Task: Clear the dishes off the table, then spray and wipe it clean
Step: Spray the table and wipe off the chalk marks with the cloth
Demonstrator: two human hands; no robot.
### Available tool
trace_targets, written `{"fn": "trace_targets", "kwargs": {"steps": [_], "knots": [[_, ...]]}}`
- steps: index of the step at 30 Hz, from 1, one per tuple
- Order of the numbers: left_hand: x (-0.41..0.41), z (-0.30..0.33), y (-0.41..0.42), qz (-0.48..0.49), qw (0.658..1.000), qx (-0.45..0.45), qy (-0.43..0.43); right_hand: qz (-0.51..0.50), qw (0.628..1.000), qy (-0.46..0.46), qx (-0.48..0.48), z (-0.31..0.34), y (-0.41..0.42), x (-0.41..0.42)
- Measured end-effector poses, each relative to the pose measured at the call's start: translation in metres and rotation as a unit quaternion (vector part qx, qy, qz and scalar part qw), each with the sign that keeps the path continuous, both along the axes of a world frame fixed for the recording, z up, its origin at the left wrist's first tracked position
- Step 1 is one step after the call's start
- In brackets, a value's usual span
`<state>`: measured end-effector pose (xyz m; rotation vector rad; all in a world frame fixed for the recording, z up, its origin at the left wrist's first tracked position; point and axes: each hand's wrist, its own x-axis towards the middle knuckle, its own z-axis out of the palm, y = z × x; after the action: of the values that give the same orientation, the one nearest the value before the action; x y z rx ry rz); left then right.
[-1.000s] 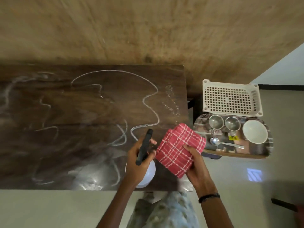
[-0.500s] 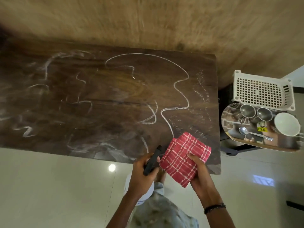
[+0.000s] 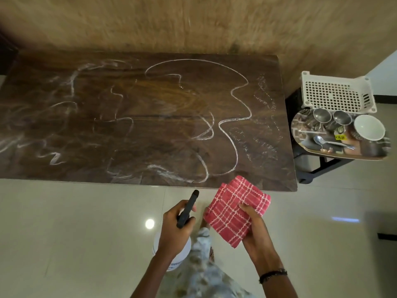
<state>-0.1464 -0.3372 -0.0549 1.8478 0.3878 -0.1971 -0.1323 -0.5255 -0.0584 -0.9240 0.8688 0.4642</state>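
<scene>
Both hands have drawn back off the surface point(image 3: 150, 117) to lower centre, left hand point(image 3: 175, 230) gripping the spray bottle point(image 3: 186, 209), right hand point(image 3: 254, 231) pinching the folded cloth point(image 3: 235, 209); spray the chalky streaks evenly before wiping.

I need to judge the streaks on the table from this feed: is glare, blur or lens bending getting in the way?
Head view: mostly sharp; the white streaks on the table read clearly. One bright lamp reflection sits on the floor, not the tabletop. The wide lens bows the table's edges, and the right floor edge is smeared. The cloth and spray bottle are crisp.
</scene>
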Motion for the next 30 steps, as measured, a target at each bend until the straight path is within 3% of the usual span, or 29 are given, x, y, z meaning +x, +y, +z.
{"fn": "trace_targets", "kwargs": {"steps": [11, 25, 30], "knots": [[-0.025, -0.003, 0.047, 0.036, 0.999, 0.004, 0.017, 0.036, 0.999, 0.003, 0.002, 0.003, 0.054, -0.013], [0.016, -0.019, 0.085, -0.063, 0.998, -0.008, 0.030, -0.015, 0.998, 0.022, -0.057, -0.015, 0.101, 0.009], [0.027, -0.024, 0.118, -0.048, 0.998, -0.001, 0.038, -0.025, 0.998, 0.018, -0.063, -0.017, 0.126, 0.027]]}}
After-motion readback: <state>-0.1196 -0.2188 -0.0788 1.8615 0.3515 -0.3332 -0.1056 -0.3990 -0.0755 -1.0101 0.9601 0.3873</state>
